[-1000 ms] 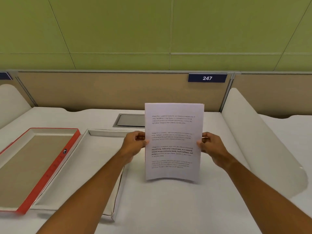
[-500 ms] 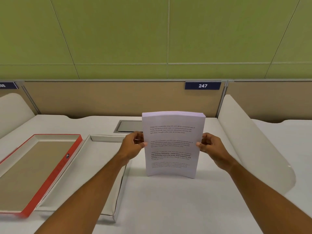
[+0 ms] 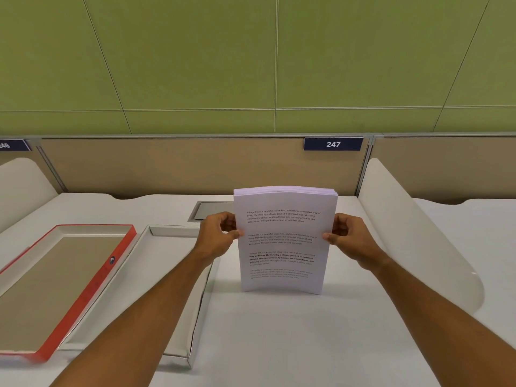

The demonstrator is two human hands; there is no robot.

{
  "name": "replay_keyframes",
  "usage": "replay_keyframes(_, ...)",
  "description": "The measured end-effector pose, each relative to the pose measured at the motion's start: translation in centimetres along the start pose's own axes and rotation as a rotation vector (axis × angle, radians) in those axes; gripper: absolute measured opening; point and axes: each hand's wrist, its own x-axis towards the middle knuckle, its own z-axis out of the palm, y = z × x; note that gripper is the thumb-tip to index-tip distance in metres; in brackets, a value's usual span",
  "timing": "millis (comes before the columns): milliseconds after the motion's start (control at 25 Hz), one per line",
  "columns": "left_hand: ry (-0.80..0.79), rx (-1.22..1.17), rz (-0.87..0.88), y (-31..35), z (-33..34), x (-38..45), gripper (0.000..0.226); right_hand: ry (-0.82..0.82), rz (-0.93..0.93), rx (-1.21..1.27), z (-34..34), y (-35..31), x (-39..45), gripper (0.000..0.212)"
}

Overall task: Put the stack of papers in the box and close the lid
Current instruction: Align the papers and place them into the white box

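Note:
A stack of printed white papers [image 3: 282, 247] stands upright on its bottom edge on the white desk, printed side facing me. My left hand [image 3: 217, 238] grips its left edge and my right hand [image 3: 349, 238] grips its right edge. To the left lies the open white box [image 3: 167, 233], shallow and empty, partly hidden by my left forearm. Its red-edged lid [image 3: 92, 286] lies upside down further left, brown inside showing.
A white curved divider [image 3: 418, 236] rises on the right of the desk, another [image 3: 19, 188] at the far left. A grey cable hatch [image 3: 209, 210] sits behind the papers. A tan partition with plate 247 [image 3: 333, 144] closes the back.
The stack has come down from the air and now rests on its bottom edge on the desk. Both hands kept their grip on its sides.

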Motion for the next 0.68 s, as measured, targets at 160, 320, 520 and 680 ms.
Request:
replay_keyframes(160, -0.044, 0.009, -0.014, -0.5, 0.1, -0.4, 0.027, -0.035, -0.009, -0.057, 0.3, 0.6, -0.3, 0.030)
replay_keyframes(320, -0.053, 0.046, -0.012, -0.6, 0.1, -0.3, 0.027, -0.039, -0.014, -0.109, 0.4, 0.8, 0.0, 0.036)
replay_keyframes(520, -0.059, 0.027, -0.030, -1.4, 0.4, -0.4, 0.029, -0.024, -0.012, -0.107, 0.4, 1.7, -0.1, 0.032)
replay_keyframes(680, -0.053, 0.013, -0.038, -1.8, 0.7, -0.3, 0.029, -0.041, -0.003, -0.087, 0.2, 2.2, 0.1, 0.030)
